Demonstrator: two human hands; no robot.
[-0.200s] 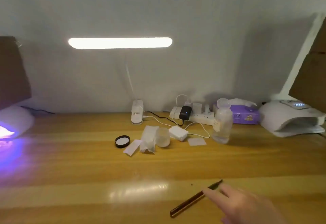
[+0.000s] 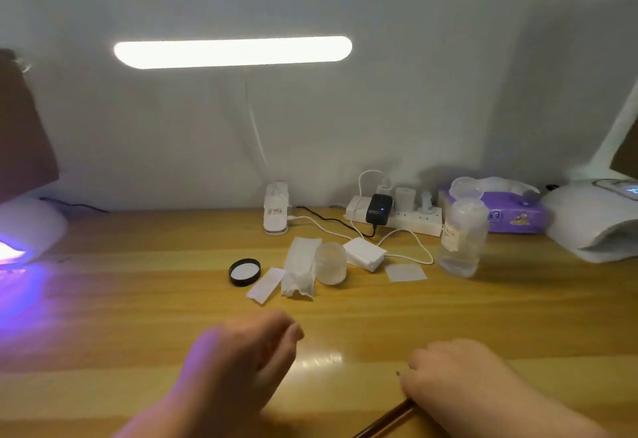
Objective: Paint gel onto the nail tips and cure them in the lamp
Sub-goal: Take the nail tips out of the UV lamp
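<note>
My right hand [image 2: 459,379] lies low at the right on the wooden table [image 2: 138,299], fingers curled down over a thin dark brush [image 2: 383,422]. The brush's handle sticks out below the hand, and a dark speck of its tip shows beside the knuckles. To the left of it, my left hand [image 2: 241,351] hovers over the table with fingertips bunched together; nothing shows between them. A white curing lamp [image 2: 31,227] at the far left glows purple. A second white curing lamp [image 2: 587,227] sits at the far right. No nail tips are visible.
Mid-table stand an open clear jar [image 2: 330,263], its black lid [image 2: 244,272], white wipes [image 2: 299,270] and a clear bottle [image 2: 462,240]. Behind are a power strip [image 2: 400,218] with cables, a purple tissue pack [image 2: 514,218] and a lit desk lamp [image 2: 233,52].
My left hand has come into view from below. My right hand has closed down over the brush, which earlier lay mostly uncovered in front of its fingertips.
</note>
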